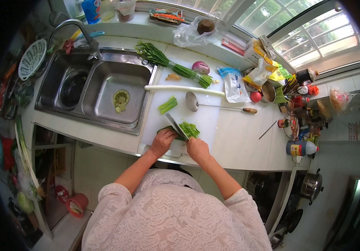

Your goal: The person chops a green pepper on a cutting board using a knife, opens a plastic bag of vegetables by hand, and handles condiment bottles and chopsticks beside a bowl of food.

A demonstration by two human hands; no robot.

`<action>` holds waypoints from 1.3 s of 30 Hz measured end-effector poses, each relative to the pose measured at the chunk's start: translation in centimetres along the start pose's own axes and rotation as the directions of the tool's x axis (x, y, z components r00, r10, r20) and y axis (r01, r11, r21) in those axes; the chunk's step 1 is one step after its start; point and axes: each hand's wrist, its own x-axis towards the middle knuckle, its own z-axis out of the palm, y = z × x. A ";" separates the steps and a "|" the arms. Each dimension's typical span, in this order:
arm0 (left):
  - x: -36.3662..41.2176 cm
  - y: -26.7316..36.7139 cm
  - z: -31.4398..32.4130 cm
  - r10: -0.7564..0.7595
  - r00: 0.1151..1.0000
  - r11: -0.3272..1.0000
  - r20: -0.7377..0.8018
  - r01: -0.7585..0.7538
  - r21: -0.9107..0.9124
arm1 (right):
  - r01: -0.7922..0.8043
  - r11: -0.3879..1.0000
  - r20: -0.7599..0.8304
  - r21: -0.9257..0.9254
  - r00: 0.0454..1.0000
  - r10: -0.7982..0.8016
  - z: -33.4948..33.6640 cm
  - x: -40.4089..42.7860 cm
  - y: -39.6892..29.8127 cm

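My right hand (197,150) grips a kitchen knife (176,126), its blade slanting across the near part of a white cutting board (209,117). Left of the blade, my left hand (163,143) presses on a dark green vegetable (165,129), partly hidden under the fingers. Cut green pieces (189,129) lie just right of the blade. Beyond the knife are short green stalks (168,105), a metal ladle (192,102) with a wooden handle and a long white stalk (184,90). A banded bunch of thin green stems (180,69), a cut purple onion (201,67) and a ginger piece (173,77) sit farther back.
A double steel sink (115,91) with a faucet (73,23) adjoins the board on the left. To the right are a white-and-blue packet (234,86), a red round item (255,97), a metal pot (268,91), a thin stick (267,130) and a large sauce bottle (301,148).
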 end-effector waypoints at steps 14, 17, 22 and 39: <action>-0.1 -0.1 -0.1 -0.010 1.000 1.000 0.007 0.010 -0.016 | 0.085 0.996 0.076 -0.025 0.994 -0.083 -1.5 -0.2 -0.9; 0.0 -0.1 0.1 -0.006 1.000 1.000 0.005 0.006 -0.025 | 0.044 0.999 0.030 0.005 0.999 -0.045 -0.1 0.9 -0.7; 0.4 0.2 -0.5 0.008 1.000 1.000 0.000 -0.008 -0.029 | 0.018 0.992 -0.041 0.125 0.999 -0.013 -0.1 0.8 0.5; 0.1 -0.3 -0.2 -0.044 0.997 0.998 -0.066 0.041 -0.058 | 0.126 0.991 0.027 -0.037 0.992 -0.125 0.1 1.2 -0.9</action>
